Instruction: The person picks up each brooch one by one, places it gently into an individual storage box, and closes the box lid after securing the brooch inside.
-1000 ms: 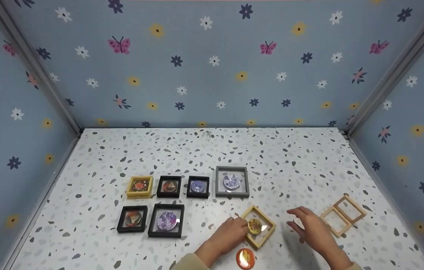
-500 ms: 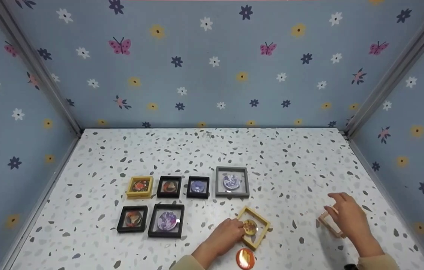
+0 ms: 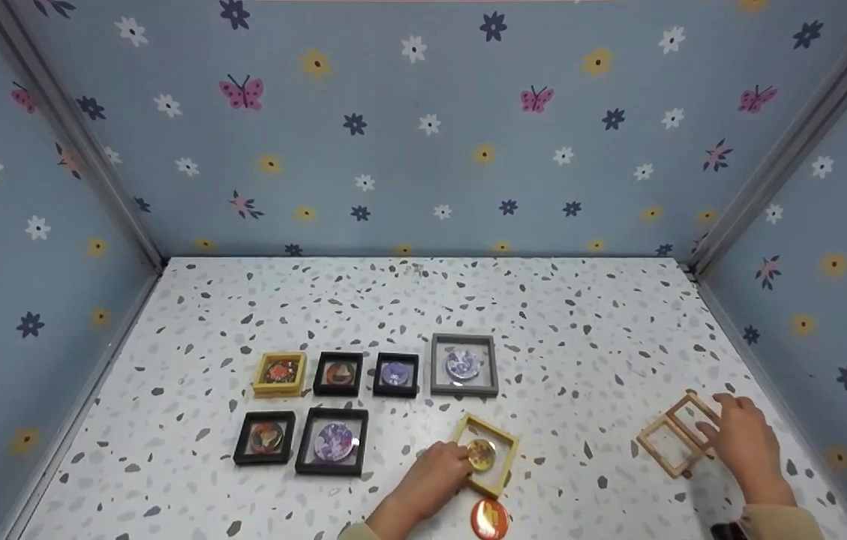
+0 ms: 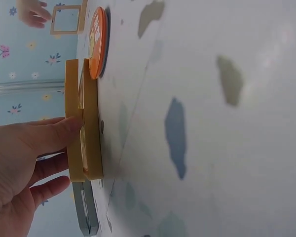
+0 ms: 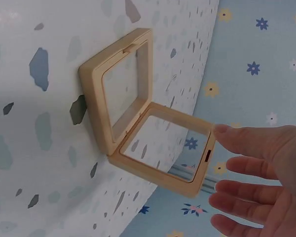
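Note:
My left hand point(image 3: 427, 480) pinches the left edge of a yellow square display frame point(image 3: 507, 466). A small yellow-patterned round badge point(image 3: 481, 454) sits behind its clear film. In the left wrist view, the thumb lies on the rim of that frame point(image 4: 75, 153) and the other fingers are behind it. Just in front lies an orange button badge point(image 3: 490, 519). Over at the right, my right hand point(image 3: 749, 450) is beside a tan hinged display frame point(image 5: 93, 106), which stands unfolded. Its thumb tip is right at the lid's corner, with the other fingers extended and spread below.
Several display frames with round badges stand in two rows to the left, among them a yellow one point(image 3: 278, 389), a large black one point(image 3: 331, 471) and a grey one point(image 3: 464, 389). Flower-patterned walls point(image 3: 423, 180) enclose the speckled table point(image 3: 581, 315).
My right hand has moved right, passing over the tan frame to its far side. My left hand has shifted the yellow frame leftward and turned it slightly. The badges and other frames stay put.

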The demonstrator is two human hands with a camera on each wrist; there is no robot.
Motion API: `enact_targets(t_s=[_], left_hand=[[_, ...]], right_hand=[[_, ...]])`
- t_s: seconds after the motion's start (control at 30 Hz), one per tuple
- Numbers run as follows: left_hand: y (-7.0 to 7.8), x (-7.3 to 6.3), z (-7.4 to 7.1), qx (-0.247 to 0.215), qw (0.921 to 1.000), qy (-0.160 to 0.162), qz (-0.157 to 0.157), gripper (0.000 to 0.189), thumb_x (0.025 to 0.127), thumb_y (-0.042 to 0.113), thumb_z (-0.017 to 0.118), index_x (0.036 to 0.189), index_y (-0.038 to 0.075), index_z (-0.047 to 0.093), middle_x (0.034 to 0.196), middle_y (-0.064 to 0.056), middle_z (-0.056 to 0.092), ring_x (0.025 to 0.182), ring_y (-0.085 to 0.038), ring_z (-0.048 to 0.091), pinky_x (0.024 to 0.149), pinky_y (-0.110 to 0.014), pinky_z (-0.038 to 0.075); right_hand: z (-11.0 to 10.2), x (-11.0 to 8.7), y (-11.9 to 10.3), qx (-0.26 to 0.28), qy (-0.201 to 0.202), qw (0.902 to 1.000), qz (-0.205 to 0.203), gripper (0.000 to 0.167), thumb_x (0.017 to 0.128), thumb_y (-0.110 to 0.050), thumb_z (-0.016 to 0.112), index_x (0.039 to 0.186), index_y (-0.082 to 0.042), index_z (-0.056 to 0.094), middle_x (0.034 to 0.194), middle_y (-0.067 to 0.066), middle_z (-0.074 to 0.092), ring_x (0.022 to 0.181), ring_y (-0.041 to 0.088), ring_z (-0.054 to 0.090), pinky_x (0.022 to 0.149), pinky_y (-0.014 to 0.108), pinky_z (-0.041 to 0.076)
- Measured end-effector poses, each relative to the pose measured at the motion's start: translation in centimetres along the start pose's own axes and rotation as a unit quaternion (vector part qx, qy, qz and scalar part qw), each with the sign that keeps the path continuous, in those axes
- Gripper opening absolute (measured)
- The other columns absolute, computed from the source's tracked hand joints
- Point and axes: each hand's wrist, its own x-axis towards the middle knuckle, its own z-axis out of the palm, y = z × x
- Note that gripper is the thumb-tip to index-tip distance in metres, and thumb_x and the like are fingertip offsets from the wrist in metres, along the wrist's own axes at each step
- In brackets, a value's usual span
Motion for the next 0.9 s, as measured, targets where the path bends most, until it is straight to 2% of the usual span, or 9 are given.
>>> enact_targets(t_s=[0.17, 0.23, 0.4, 0.63, 0.73, 0.9], left_hand=[[0.0, -0.6, -0.2, -0.011, 0.9998, 0.001, -0.016, 0.004, 0.068, 0.013, 0.066, 0.069, 0.016, 0.065, 0.077, 0.008, 0.057, 0.066, -0.009, 0.05, 0.058, -0.021, 0.037], [0.0, -0.8, -0.2, -0.004, 0.9998, 0.002, -0.02, 0.004, 0.067, 0.014, 0.067, 0.068, 0.016, 0.065, 0.076, 0.008, 0.057, 0.066, -0.009, 0.051, 0.059, -0.021, 0.037], [-0.1, -1.4, -0.3, 0.022, 0.9992, 0.021, -0.027, 0.005, 0.066, 0.018, 0.067, 0.064, 0.016, 0.063, 0.069, 0.007, 0.052, 0.062, -0.01, 0.049, 0.058, -0.021, 0.036], [-0.4, -2.4, -0.8, -0.005, 0.9975, 0.039, -0.059, 0.008, 0.065, 0.022, 0.069, 0.067, 0.014, 0.067, 0.072, 0.005, 0.055, 0.063, -0.011, 0.05, 0.058, -0.023, 0.038], [-0.5, -2.7, -0.9, 0.005, 0.9971, 0.039, -0.066, 0.005, 0.065, 0.019, 0.067, 0.065, 0.014, 0.065, 0.07, 0.005, 0.054, 0.063, -0.011, 0.049, 0.058, -0.023, 0.037], [-0.8, -3.2, -1.0, 0.001, 0.9965, 0.038, -0.074, 0.004, 0.067, 0.016, 0.066, 0.065, 0.014, 0.064, 0.072, 0.005, 0.054, 0.066, -0.011, 0.05, 0.062, -0.023, 0.039]], right_hand=[[0.1, -0.1, 0.9, 0.014, -0.036, 0.9989, 0.026, 0.049, 0.075, -0.01, 0.067, 0.11, 0.016, 0.044, 0.099, 0.04, 0.043, 0.077, 0.048, 0.05, 0.059, 0.051, 0.044], [0.3, -0.1, 1.2, 0.019, -0.039, 0.9987, 0.028, 0.047, 0.076, -0.009, 0.066, 0.109, 0.016, 0.044, 0.095, 0.038, 0.046, 0.074, 0.046, 0.052, 0.057, 0.049, 0.044], [0.9, -0.3, 1.5, 0.023, -0.01, 0.9993, 0.027, 0.038, 0.078, -0.004, 0.061, 0.107, 0.015, 0.046, 0.086, 0.032, 0.053, 0.071, 0.042, 0.053, 0.057, 0.049, 0.044], [2.5, -0.4, 2.0, 0.056, 0.006, 0.9953, 0.079, 0.03, 0.083, -0.002, 0.055, 0.107, 0.015, 0.047, 0.087, 0.031, 0.055, 0.074, 0.04, 0.055, 0.056, 0.044, 0.044], [2.9, -0.7, 1.8, 0.069, 0.035, 0.9934, 0.084, 0.026, 0.084, 0.0, 0.053, 0.105, 0.016, 0.049, 0.084, 0.031, 0.056, 0.07, 0.039, 0.056, 0.053, 0.042, 0.045], [2.8, -0.9, 1.2, 0.089, 0.051, 0.9905, 0.092, 0.023, 0.085, 0.003, 0.05, 0.103, 0.017, 0.049, 0.086, 0.034, 0.055, 0.072, 0.04, 0.057, 0.052, 0.041, 0.045]])
